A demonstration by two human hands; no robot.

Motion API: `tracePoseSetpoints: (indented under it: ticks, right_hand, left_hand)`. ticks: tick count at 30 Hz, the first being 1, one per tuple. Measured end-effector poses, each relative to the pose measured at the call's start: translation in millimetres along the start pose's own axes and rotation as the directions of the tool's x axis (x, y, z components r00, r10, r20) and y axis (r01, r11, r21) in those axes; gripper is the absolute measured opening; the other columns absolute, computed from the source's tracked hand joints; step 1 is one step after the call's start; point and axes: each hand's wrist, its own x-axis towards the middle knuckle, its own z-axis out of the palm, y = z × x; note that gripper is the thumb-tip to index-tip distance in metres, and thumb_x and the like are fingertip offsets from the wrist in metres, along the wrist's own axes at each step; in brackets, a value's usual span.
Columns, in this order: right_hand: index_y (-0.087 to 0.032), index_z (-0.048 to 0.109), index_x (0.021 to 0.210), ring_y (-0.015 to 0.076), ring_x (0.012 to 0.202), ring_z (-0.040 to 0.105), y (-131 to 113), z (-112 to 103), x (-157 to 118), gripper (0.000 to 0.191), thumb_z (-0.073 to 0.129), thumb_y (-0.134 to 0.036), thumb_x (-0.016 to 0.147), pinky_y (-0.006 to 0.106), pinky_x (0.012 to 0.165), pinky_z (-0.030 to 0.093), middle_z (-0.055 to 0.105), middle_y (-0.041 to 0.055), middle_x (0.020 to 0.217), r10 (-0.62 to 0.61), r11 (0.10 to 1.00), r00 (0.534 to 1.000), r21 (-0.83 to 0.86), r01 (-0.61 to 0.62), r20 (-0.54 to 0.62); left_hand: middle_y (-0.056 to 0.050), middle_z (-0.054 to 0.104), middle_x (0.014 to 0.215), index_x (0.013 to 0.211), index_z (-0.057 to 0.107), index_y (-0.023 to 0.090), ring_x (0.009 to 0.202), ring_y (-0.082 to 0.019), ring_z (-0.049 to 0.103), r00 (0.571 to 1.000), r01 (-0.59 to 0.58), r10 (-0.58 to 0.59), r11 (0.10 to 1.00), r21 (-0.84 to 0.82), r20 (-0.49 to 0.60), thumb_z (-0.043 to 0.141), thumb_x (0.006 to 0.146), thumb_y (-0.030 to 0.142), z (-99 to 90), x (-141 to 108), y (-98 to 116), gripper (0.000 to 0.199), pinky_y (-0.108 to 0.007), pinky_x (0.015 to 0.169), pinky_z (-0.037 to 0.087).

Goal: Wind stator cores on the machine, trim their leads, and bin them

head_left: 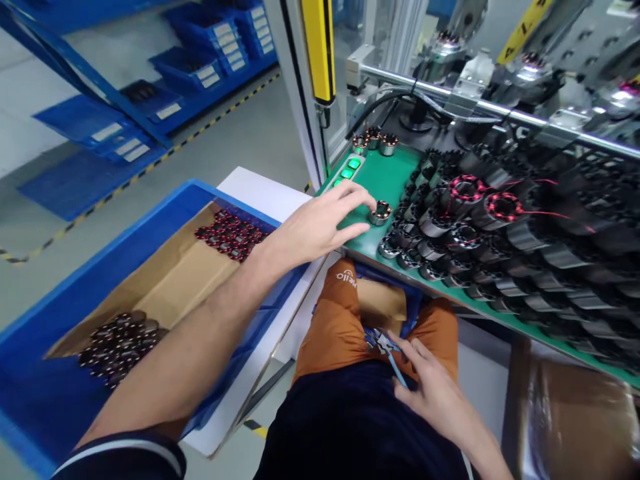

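My left hand (pixel 327 223) reaches over the front left part of the green work surface (pixel 383 177), its fingers apart beside a single metal ring core with copper windings (pixel 381 213). A fingertip is at the core's left edge; whether it touches cannot be made out. Low over my lap, my right hand (pixel 425 377) has its fingers around blue-handled pliers (pixel 393 353), jaws pointing up and left. Stacked cores (pixel 463 237) fill the right of the surface, two with red wire (pixel 503 208) on top. Three copper-wound cores (pixel 373 139) stand at the back left.
Green lit buttons (pixel 347 173) lie just beyond my left hand. A blue bin (pixel 65 293) at the left holds cardboard and two groups of wound cores. Machinery with a metal rail (pixel 530 115) runs behind the surface. Blue shelving (pixel 150 100) stands farther back.
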Motion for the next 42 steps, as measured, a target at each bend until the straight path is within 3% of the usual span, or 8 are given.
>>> tracePoseSetpoints:
  ticks: [4, 7, 12, 18, 23, 30, 37, 42]
  right_hand:
    - [-0.031, 0.061, 0.176, 0.0306, 0.128, 0.081, 14, 4, -16, 0.076, 0.067, -0.030, 0.101, 0.050, 0.116, 0.068, 0.078, 0.0116, 0.132, 0.012, 0.999, 0.995, 0.051, -0.007, -0.098]
    - [-0.032, 0.068, 0.170, 0.0285, 0.114, 0.084, 27, 12, -23, 0.072, 0.068, -0.026, 0.098, 0.046, 0.106, 0.072, 0.078, 0.0092, 0.121, -0.004, 0.996, 0.982, 0.085, 0.020, -0.189]
    - [-0.031, 0.074, 0.162, 0.0249, 0.107, 0.082, 25, 15, -31, 0.066, 0.065, -0.018, 0.098, 0.037, 0.094, 0.071, 0.076, 0.0067, 0.111, -0.065, 0.973, 0.924, 0.180, 0.141, -0.376]
    - [-0.037, 0.067, 0.169, 0.0193, 0.099, 0.072, -13, -8, -27, 0.083, 0.062, -0.004, 0.093, 0.030, 0.087, 0.064, 0.073, 0.0040, 0.115, -0.146, 0.869, 0.834, 0.334, 0.365, -0.531]
    - [-0.038, 0.063, 0.173, 0.0199, 0.121, 0.071, -26, -16, -25, 0.091, 0.058, 0.001, 0.091, 0.034, 0.106, 0.061, 0.074, 0.0036, 0.132, -0.177, 0.811, 0.832, 0.401, 0.426, -0.526]
    - [-0.041, 0.063, 0.173, 0.0179, 0.121, 0.069, -24, -18, -26, 0.092, 0.058, -0.002, 0.090, 0.032, 0.110, 0.059, 0.074, -0.0002, 0.139, -0.183, 0.788, 0.833, 0.429, 0.442, -0.523]
    - [-0.044, 0.067, 0.170, 0.0184, 0.089, 0.065, -24, -12, -26, 0.092, 0.059, -0.003, 0.089, 0.032, 0.079, 0.056, 0.068, -0.0005, 0.101, -0.164, 0.810, 0.805, 0.388, 0.439, -0.570]
    - [-0.043, 0.074, 0.164, 0.0150, 0.082, 0.066, -25, -10, -20, 0.089, 0.058, 0.002, 0.089, 0.028, 0.077, 0.057, 0.077, -0.0022, 0.104, -0.148, 0.799, 0.777, 0.389, 0.459, -0.612]
  left_hand:
    - [-0.014, 0.073, 0.146, 0.131, 0.076, 0.022, 0.134, -0.035, 0.071, 0.996, 0.011, -0.020, 0.995, 0.099, 0.091, 0.067, 0.115, 0.048, 22.0, 35, -20, 0.032, -0.052, 0.115, 0.056]
    - [-0.010, 0.081, 0.122, 0.110, 0.077, 0.021, 0.115, -0.031, 0.075, 0.998, 0.058, -0.057, 0.996, 0.061, -0.018, 0.071, 0.112, 0.046, 19.1, 30, -11, 0.025, -0.048, 0.105, 0.057]
    - [-0.004, 0.080, 0.123, 0.098, 0.074, 0.025, 0.105, -0.022, 0.075, 0.917, 0.092, -0.140, 0.985, -0.144, -0.373, 0.084, 0.101, 0.027, 17.6, -20, 70, 0.011, -0.037, 0.090, 0.061]
    - [-0.002, 0.082, 0.125, 0.109, 0.075, 0.032, 0.103, -0.021, 0.079, 0.956, 0.096, -0.130, 0.986, -0.138, -0.262, 0.093, 0.095, 0.027, 61.3, -70, 135, 0.022, -0.035, 0.084, 0.064]
    - [-0.001, 0.082, 0.125, 0.108, 0.075, 0.030, 0.102, -0.019, 0.080, 0.960, 0.099, -0.141, 0.979, -0.177, -0.243, 0.102, 0.093, 0.028, 87.6, -74, 139, 0.031, -0.031, 0.082, 0.063]
    - [-0.002, 0.084, 0.115, 0.102, 0.075, 0.026, 0.095, -0.016, 0.080, 0.959, 0.022, -0.059, 0.991, -0.135, -0.277, 0.099, 0.098, 0.026, 87.5, -68, 144, 0.025, -0.028, 0.078, 0.061]
    - [-0.004, 0.084, 0.113, 0.098, 0.075, 0.023, 0.089, -0.014, 0.080, 0.953, -0.009, -0.040, 0.987, -0.159, -0.300, 0.098, 0.099, 0.026, 91.3, -67, 144, 0.023, -0.027, 0.077, 0.061]
    - [-0.004, 0.084, 0.112, 0.096, 0.076, 0.022, 0.092, -0.013, 0.080, 0.949, 0.022, -0.078, 0.983, -0.182, -0.306, 0.099, 0.097, 0.024, 93.4, -67, 143, 0.023, -0.025, 0.080, 0.061]
